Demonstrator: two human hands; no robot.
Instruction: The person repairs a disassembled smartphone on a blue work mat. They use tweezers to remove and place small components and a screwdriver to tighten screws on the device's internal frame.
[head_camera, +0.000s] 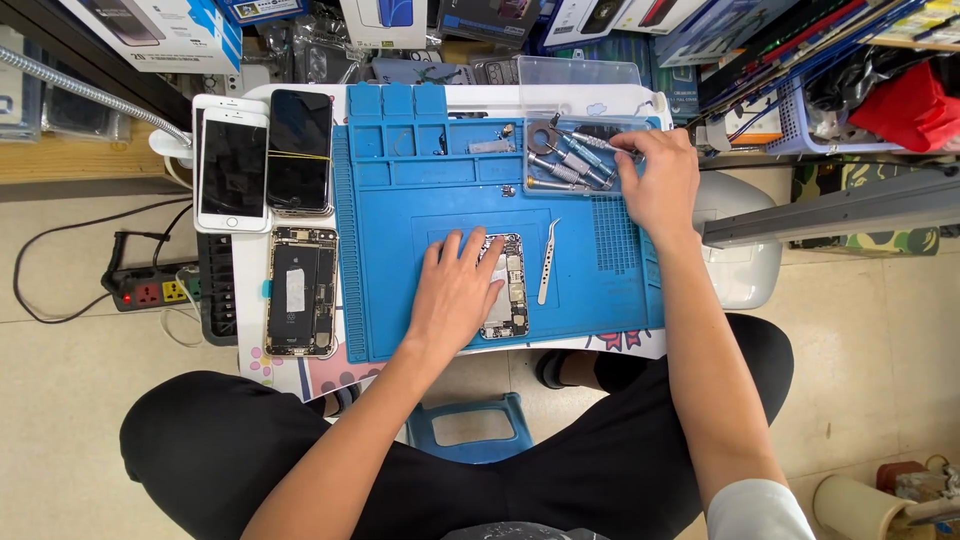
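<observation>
- Repair mat (400, 320) lies on the table (300, 375), covering its right part.
- Opened phone (508, 290) at mat centre, under left hand (455, 295).
- Tweezers (547, 262) just right of it.
- Screwdrivers (572, 160) at mat's far right corner, right hand (660, 185) on them.
- Three phones (268, 160) along the table's left edge.

Bright, even, sharp (edges bowed).

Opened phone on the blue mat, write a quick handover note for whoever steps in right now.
Left hand: flat on the opened phone, pinning it to the blue mat.
Right hand: at the tray of screwdrivers, fingers on one.
Tweezers lie beside the phone, untouched.
Done: phone is open, insides exposed.
Left: no tool on the phone yet. Three other phones wait at the left.
</observation>
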